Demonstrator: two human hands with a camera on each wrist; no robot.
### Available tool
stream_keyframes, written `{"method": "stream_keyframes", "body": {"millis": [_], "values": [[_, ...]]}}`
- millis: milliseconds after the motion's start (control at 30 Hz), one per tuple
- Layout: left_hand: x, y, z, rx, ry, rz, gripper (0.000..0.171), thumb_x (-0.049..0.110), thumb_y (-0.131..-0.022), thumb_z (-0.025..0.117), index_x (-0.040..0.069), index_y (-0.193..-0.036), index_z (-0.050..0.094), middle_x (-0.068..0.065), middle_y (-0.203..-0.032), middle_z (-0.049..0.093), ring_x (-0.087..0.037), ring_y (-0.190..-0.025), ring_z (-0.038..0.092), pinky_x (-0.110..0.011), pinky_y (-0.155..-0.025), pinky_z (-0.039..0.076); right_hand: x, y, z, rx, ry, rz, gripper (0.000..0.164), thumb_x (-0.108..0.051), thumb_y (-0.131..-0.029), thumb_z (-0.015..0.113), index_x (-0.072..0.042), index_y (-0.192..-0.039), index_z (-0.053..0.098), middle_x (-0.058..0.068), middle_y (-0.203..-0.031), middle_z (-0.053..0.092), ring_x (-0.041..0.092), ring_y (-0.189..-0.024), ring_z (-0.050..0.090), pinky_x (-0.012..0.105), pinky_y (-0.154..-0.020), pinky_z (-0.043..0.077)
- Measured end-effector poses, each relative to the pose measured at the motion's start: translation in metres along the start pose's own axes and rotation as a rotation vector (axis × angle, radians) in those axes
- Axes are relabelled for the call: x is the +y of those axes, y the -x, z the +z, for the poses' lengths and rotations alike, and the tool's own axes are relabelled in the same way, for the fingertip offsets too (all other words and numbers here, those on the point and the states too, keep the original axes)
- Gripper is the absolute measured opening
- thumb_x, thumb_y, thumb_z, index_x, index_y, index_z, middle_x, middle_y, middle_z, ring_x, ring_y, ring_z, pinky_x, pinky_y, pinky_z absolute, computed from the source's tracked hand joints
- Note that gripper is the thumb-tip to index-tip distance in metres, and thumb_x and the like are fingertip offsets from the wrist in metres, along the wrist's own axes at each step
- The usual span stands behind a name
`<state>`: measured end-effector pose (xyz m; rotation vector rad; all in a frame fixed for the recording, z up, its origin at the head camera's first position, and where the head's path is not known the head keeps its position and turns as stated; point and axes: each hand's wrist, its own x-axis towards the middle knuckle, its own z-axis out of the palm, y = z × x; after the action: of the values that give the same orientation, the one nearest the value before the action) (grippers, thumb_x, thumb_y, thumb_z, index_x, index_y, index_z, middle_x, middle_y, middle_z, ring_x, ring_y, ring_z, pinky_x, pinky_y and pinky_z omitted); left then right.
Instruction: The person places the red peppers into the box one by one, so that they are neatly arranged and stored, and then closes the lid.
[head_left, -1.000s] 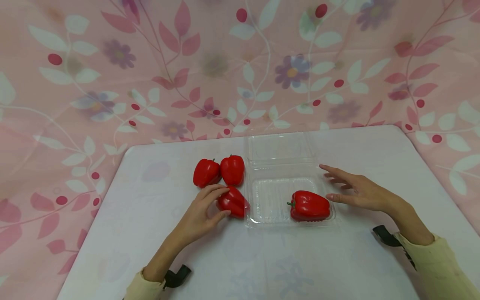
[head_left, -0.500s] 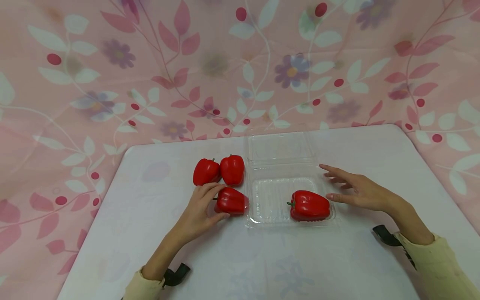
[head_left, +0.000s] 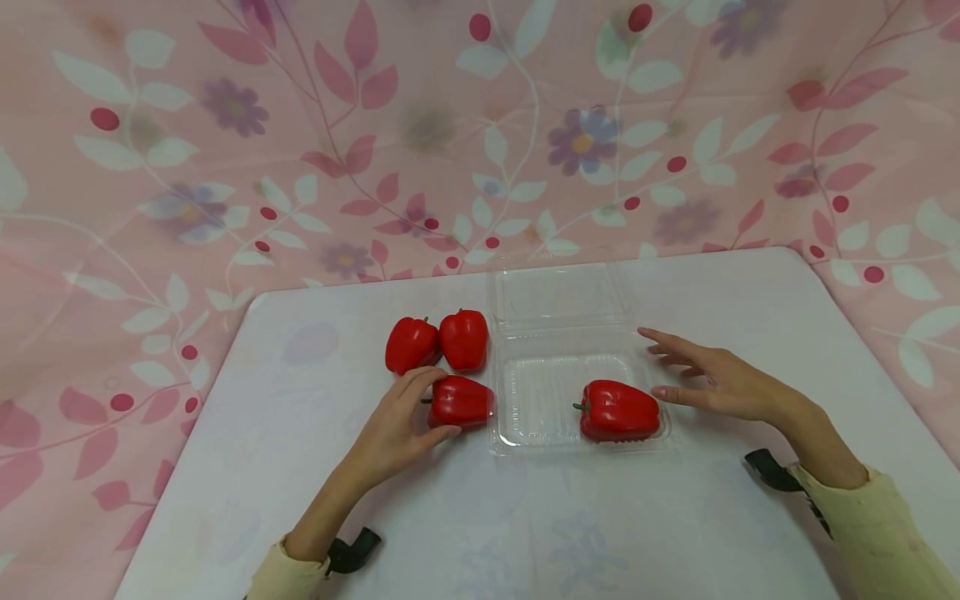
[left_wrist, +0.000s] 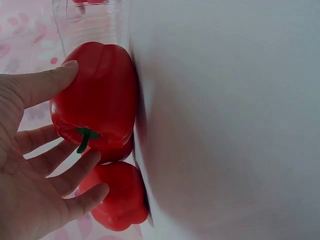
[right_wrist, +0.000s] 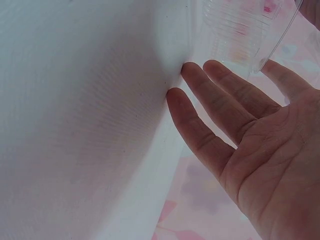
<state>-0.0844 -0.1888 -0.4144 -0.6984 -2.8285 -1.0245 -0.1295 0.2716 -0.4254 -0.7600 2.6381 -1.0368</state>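
Note:
Four fingers and thumb of my left hand (head_left: 397, 421) straddle a red bell pepper (head_left: 462, 402) lying on its side, green stem pointing left. In the left wrist view the thumb presses this bell pepper (left_wrist: 95, 92) on one side, and part of the fingers is hidden behind it. The pepper's blunt end meets the left rim of a clear plastic clamshell box (head_left: 540, 400), lid folded back. Another bell pepper (head_left: 619, 411) lies in the box's right part. Beside the box's right edge, my right hand (head_left: 720, 385) holds nothing, fingers extended, fingertips at the table in the right wrist view.
Two more red bell peppers (head_left: 412, 345) stand side by side behind my left hand, left of the box. The raised edge of the clear lid (head_left: 562, 293) lies toward the back of the white table (head_left: 315, 467). A pink floral cloth (head_left: 450, 125) hangs behind.
The bell pepper at my left hand has turned from a slant to lie straight, its stem coming into view, and has shifted slightly left. My right hand has stayed still.

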Motion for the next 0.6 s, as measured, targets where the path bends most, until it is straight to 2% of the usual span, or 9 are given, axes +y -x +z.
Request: {"method": "stream_keyframes", "body": {"millis": [133, 367, 600], "values": [[0.0, 0.0, -0.001, 0.0, -0.009, -0.003, 0.074, 0.019, -0.071, 0.09, 0.011, -0.135, 0.052, -0.002, -0.132, 0.052, -0.018, -0.121, 0.049, -0.04, -0.086, 0.056, 0.001, 0.0, -0.001, -0.002, 0.012, 0.01, 0.085, -0.035, -0.086, 0.075, -0.022, -0.156, 0.028, 0.015, -0.143, 0.051, 0.033, -0.121, 0.055, 0.055, -0.091, 0.05], [0.002, 0.003, -0.005, 0.038, -0.091, 0.02, 0.072, 0.025, -0.067, 0.091, 0.013, -0.129, 0.055, 0.0, -0.126, 0.055, -0.016, -0.115, 0.051, -0.038, -0.084, 0.056, 0.0, 0.0, -0.001, -0.002, 0.014, -0.002, 0.085, -0.034, -0.086, 0.075, -0.023, -0.156, 0.028, 0.016, -0.141, 0.052, 0.035, -0.12, 0.056, 0.056, -0.089, 0.051], [0.009, 0.005, -0.015, 0.074, -0.097, 0.011, 0.071, 0.028, -0.066, 0.092, 0.014, -0.126, 0.056, 0.0, -0.125, 0.055, -0.018, -0.115, 0.051, -0.041, -0.083, 0.056, 0.0, -0.001, -0.002, -0.007, 0.012, 0.012, 0.086, -0.034, -0.086, 0.075, -0.024, -0.156, 0.027, 0.015, -0.142, 0.051, 0.033, -0.122, 0.055, 0.055, -0.091, 0.051]]}}
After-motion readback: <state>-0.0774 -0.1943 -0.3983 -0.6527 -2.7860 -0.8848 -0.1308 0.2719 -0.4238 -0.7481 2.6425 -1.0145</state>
